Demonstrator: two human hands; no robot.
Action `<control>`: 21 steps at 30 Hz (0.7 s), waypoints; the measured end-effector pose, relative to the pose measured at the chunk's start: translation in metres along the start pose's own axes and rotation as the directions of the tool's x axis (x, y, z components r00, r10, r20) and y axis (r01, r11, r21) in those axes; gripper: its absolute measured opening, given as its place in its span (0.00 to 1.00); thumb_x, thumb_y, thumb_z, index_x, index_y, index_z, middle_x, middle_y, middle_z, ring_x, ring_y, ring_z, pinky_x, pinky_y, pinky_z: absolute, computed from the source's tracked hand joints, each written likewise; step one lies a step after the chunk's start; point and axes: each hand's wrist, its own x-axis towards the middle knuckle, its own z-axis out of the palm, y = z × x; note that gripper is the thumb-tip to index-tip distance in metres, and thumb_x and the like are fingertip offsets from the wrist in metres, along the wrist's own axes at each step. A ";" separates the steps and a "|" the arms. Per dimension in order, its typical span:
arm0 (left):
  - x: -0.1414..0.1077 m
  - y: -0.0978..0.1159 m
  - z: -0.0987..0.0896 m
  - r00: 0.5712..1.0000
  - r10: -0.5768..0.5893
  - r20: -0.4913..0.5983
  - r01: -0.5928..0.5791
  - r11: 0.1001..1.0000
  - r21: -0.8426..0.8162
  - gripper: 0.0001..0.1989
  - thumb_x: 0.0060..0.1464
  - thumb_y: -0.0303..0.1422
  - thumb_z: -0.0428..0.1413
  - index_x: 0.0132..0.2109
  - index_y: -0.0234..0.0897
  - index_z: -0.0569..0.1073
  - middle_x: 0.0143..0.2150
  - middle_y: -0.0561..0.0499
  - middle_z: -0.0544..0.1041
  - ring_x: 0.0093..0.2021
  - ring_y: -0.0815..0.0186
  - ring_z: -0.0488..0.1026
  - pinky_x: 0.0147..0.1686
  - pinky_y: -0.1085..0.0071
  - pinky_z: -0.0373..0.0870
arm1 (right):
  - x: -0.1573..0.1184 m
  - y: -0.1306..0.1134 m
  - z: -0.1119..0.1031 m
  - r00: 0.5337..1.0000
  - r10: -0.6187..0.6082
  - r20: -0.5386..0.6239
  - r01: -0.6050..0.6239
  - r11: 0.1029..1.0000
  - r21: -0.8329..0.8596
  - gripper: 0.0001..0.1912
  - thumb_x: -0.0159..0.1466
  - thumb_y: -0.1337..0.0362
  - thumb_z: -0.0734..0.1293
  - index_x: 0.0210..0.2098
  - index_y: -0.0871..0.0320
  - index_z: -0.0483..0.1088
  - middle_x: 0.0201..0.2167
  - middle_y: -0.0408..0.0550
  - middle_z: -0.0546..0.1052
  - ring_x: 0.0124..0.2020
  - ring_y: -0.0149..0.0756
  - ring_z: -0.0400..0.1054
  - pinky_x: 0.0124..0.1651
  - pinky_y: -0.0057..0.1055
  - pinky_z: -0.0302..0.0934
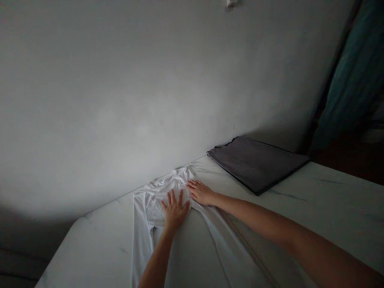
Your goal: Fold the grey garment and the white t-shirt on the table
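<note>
A thin white garment (139,224) with long legs or sleeves lies spread on a white marbled table (102,248), its far end wrinkled against the wall. My left hand (175,210) rests flat on the wrinkled part, fingers spread. Just to its right, my right hand (200,193) lies on the same cloth with fingers stretched out, pointing left. One long strip of the garment runs toward me on the left, another passes under my right forearm. Whether the garment is trousers or a top, I cannot tell.
A folded dark grey cloth with black edging (258,162) lies at the table's back right, by the wall. The plain pale wall (144,92) rises directly behind the table. A teal curtain (349,80) hangs at the far right. The table's left corner is rounded.
</note>
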 end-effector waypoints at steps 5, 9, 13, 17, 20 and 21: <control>-0.002 0.004 -0.003 1.000 -0.006 -0.026 0.007 1.000 0.025 0.30 0.63 0.47 0.42 0.69 0.48 0.49 0.71 0.37 0.48 0.70 0.44 0.45 0.61 0.35 0.48 | -0.096 -0.024 -0.004 0.999 -0.031 0.027 0.030 0.999 0.031 0.28 0.71 0.56 0.55 0.66 0.65 0.56 0.68 0.61 0.53 0.70 0.47 0.42 0.69 0.47 0.40; -0.006 0.009 -0.008 0.996 0.002 -0.084 0.002 0.999 0.052 0.28 0.64 0.44 0.43 0.67 0.43 0.55 0.70 0.35 0.53 0.69 0.42 0.50 0.59 0.34 0.53 | -0.155 -0.046 -0.016 0.994 -0.043 0.102 0.032 0.994 0.106 0.31 0.71 0.54 0.55 0.68 0.64 0.52 0.69 0.59 0.50 0.70 0.47 0.39 0.70 0.48 0.36; -0.021 0.022 -0.020 0.977 0.109 -0.184 -0.101 0.993 0.055 0.22 0.62 0.31 0.43 0.62 0.39 0.65 0.66 0.41 0.63 0.65 0.50 0.60 0.62 0.44 0.55 | -0.196 -0.062 -0.026 0.988 -0.081 0.134 0.057 0.983 0.175 0.34 0.70 0.52 0.57 0.69 0.63 0.48 0.70 0.59 0.48 0.71 0.46 0.38 0.70 0.47 0.33; -0.049 0.038 -0.033 0.925 0.325 -0.196 -0.339 0.940 -0.039 0.26 0.55 0.20 0.43 0.58 0.43 0.68 0.62 0.47 0.68 0.61 0.61 0.64 0.62 0.58 0.59 | -0.227 -0.080 -0.040 0.989 -0.065 0.133 0.034 0.973 0.226 0.30 0.68 0.55 0.59 0.66 0.62 0.55 0.69 0.60 0.53 0.69 0.47 0.44 0.69 0.48 0.37; -0.067 0.045 -0.041 0.859 0.498 -0.116 -0.503 0.864 -0.008 0.28 0.53 0.17 0.43 0.56 0.46 0.69 0.60 0.50 0.70 0.61 0.63 0.63 0.64 0.58 0.56 | -0.252 -0.100 -0.056 0.993 0.098 0.071 -0.113 0.957 0.268 0.21 0.68 0.55 0.58 0.54 0.58 0.70 0.59 0.57 0.70 0.62 0.47 0.59 0.64 0.46 0.49; -0.070 0.047 -0.043 0.849 0.522 -0.085 -0.522 0.853 0.020 0.28 0.53 0.17 0.43 0.56 0.46 0.69 0.60 0.50 0.70 0.61 0.62 0.63 0.64 0.57 0.55 | -0.260 -0.108 -0.061 0.986 0.159 0.053 -0.167 0.947 0.273 0.19 0.67 0.53 0.59 0.49 0.57 0.73 0.53 0.55 0.74 0.57 0.46 0.64 0.60 0.45 0.54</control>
